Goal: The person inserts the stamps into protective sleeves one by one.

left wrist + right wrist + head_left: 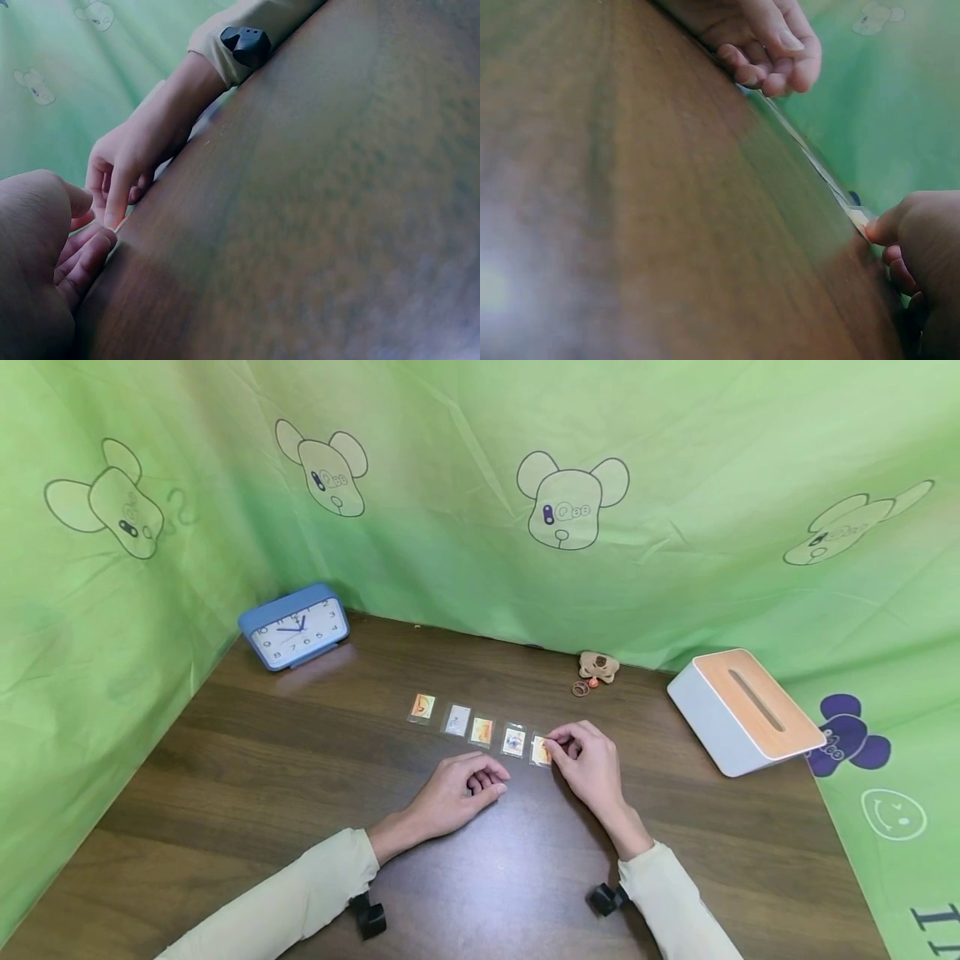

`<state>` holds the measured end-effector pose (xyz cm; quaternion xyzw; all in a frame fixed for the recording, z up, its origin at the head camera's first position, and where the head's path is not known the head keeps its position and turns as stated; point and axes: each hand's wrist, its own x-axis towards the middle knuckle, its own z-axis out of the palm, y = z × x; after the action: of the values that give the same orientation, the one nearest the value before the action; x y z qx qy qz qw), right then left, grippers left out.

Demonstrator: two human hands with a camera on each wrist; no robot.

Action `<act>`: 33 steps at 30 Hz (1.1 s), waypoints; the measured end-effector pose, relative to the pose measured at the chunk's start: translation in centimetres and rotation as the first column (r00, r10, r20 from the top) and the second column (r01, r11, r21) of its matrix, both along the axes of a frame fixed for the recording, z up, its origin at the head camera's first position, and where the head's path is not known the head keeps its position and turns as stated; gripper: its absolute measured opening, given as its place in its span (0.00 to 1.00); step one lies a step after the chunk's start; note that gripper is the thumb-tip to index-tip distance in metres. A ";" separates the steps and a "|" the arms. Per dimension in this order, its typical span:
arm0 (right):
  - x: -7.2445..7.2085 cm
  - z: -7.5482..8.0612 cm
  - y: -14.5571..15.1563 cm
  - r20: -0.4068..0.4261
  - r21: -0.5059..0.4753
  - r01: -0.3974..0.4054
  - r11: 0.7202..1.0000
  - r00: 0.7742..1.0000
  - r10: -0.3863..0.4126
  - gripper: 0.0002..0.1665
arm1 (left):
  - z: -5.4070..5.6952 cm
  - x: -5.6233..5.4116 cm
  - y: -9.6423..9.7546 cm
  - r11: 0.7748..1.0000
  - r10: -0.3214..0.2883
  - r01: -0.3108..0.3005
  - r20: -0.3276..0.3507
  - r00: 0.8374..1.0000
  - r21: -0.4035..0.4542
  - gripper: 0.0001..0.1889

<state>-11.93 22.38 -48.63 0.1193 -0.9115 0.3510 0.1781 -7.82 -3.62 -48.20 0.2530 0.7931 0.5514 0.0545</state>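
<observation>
Several small picture stamps in clear sleeves lie in a slanting row on the dark wooden table [300, 793]. At the row's right end, my right hand [591, 768] pinches the edge of an orange-and-yellow stamp [538, 750] between thumb and forefinger, low over the wood. That stamp [859, 218] also shows at the fingertips in the right wrist view. Left of it lie a stamp with a bluish figure [513, 742], a yellow one [482, 732], a pale one [457, 720] and an orange one [423, 706]. My left hand [461, 793] rests loosely curled just below the row, holding nothing.
A blue alarm clock [296, 627] stands at the back left. Near the back edge lies a brown bear-shaped trinket [598, 667] with a ring [581, 689]. A white tissue box with a wooden lid [757, 702] is at the right. Green printed cloth [450, 568] surrounds the table.
</observation>
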 end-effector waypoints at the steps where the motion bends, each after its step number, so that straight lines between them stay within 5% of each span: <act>1: -0.1 0.0 0.0 0.002 0.006 0.004 1.000 1.000 -0.004 0.06 | 0.0 0.0 0.0 1.000 0.000 0.000 0.000 1.000 -0.001 0.05; 12: -0.4 0.0 0.0 0.005 0.012 0.033 0.999 0.999 -0.033 0.12 | 0.0 0.0 0.0 1.000 0.000 0.000 0.009 1.000 -0.005 0.05; 21: -0.2 -0.1 0.1 0.025 -0.081 0.037 0.996 0.999 -0.035 0.05 | 0.0 0.1 -0.1 1.000 0.001 -0.001 0.004 1.000 0.001 0.04; 33: 2.5 0.5 1.1 -0.007 -0.183 -0.016 0.983 1.000 0.015 0.09 | 0.5 -0.2 -0.5 0.999 0.026 -0.026 0.018 1.000 0.019 0.06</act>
<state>-9.43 23.48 -48.17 0.1106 -0.8738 0.4345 0.1883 -8.04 -4.09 -47.72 0.2385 0.7904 0.5618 0.0519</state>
